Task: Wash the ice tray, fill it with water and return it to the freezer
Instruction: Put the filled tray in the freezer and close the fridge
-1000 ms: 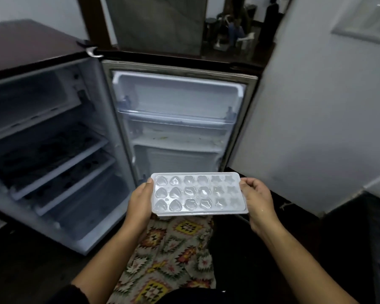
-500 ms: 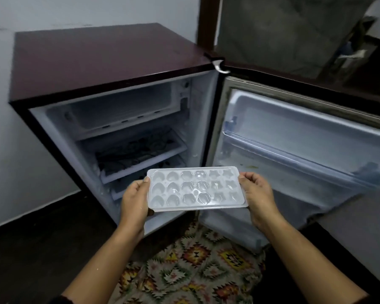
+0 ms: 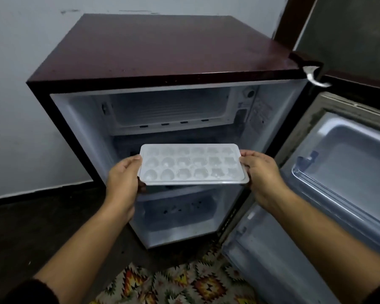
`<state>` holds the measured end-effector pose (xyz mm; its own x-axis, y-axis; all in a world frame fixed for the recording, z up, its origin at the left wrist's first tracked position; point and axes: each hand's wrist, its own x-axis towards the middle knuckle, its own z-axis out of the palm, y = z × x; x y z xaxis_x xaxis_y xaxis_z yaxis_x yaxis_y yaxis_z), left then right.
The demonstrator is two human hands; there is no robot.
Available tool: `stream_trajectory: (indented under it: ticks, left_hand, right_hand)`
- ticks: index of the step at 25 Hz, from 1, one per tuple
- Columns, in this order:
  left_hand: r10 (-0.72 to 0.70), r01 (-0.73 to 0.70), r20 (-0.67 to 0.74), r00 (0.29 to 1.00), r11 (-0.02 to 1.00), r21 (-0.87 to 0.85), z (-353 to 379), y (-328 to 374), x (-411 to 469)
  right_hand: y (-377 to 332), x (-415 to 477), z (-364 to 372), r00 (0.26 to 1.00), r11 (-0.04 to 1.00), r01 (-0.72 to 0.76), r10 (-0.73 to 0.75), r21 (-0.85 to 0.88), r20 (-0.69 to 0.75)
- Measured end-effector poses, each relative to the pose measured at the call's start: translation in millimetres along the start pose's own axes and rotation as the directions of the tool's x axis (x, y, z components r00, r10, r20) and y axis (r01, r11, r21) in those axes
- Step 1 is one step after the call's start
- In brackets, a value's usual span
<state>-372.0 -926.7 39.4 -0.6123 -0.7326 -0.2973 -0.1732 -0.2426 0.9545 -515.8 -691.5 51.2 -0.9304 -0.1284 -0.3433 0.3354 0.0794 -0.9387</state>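
Observation:
A white ice tray point(image 3: 192, 164) with several shaped cells is held level in front of the open fridge. My left hand point(image 3: 123, 183) grips its left short edge and my right hand point(image 3: 262, 174) grips its right short edge. The cells look glossy, but water in them cannot be told. The small maroon fridge point(image 3: 162, 53) stands open straight ahead. Its freezer compartment point(image 3: 171, 108) sits at the top of the interior, above and behind the tray. The tray hides part of the middle shelf.
The fridge door point(image 3: 342, 172) hangs open to the right, with moulded shelves on its inner side. A lower drawer point(image 3: 176, 216) sits under the tray. Below lies a patterned rug point(image 3: 184, 281) on a dark floor. A grey wall point(image 3: 20, 84) runs behind and to the left.
My view has swung left, so the fridge interior is now straight ahead instead of the door. The tray, in both hands throughout, now sits in front of the interior, below the freezer compartment.

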Motion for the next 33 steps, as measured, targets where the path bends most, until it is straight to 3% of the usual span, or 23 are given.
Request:
stream_trajectory:
  ticks: [10, 20, 26, 28, 29, 30, 31, 33]
  left_hand:
    - [0.035, -0.042, -0.091, 0.995, 0.996, -0.083, 19.3, 31.2, 87.2]
    - [0.004, -0.022, -0.143, 0.990, 0.993, -0.118, 28.9, 49.9, 116.4]
    - [-0.004, -0.027, -0.153, 0.988, 0.979, -0.202, 31.3, 55.3, 115.1]
    - [0.039, -0.072, -0.141, 0.989, 0.969, -0.236, 29.5, 51.4, 114.4]
    - [0.099, -0.127, -0.145, 0.984, 0.972, -0.198, 28.1, 45.1, 114.2]
    - [0.201, -0.216, -0.156, 0.967, 0.973, -0.083, 26.5, 36.0, 113.0]
    - [0.347, -0.334, -0.143, 0.927, 0.936, 0.107, 24.8, 26.2, 110.7]
    - [0.617, -0.550, 0.034, 0.786, 0.673, 0.494, 23.6, 6.4, 103.2]
  right_hand:
    - [-40.0, 103.6, 63.9, 0.992, 0.993, 0.091, -0.096, 0.072, 0.078]
    - [-61.1, 129.6, 96.7, 0.990, 0.996, 0.083, -0.087, 0.036, 0.113]
    - [-66.9, 129.9, 92.8, 0.994, 0.971, 0.015, -0.039, 0.240, 0.099]
    - [-61.9, 128.9, 88.9, 0.988, 0.974, 0.103, -0.124, 0.203, 0.095]
    - [-56.3, 126.9, 85.3, 0.970, 0.972, 0.215, -0.224, 0.098, 0.090]
    - [-49.0, 123.5, 80.7, 0.929, 0.928, 0.365, -0.357, -0.075, 0.099]
    - [-40.1, 119.2, 76.0, 0.855, 0.810, 0.517, -0.499, -0.275, 0.137]
    - [-20.5, 113.7, 69.1, 0.667, 0.440, 0.702, -0.682, -0.560, 0.299]
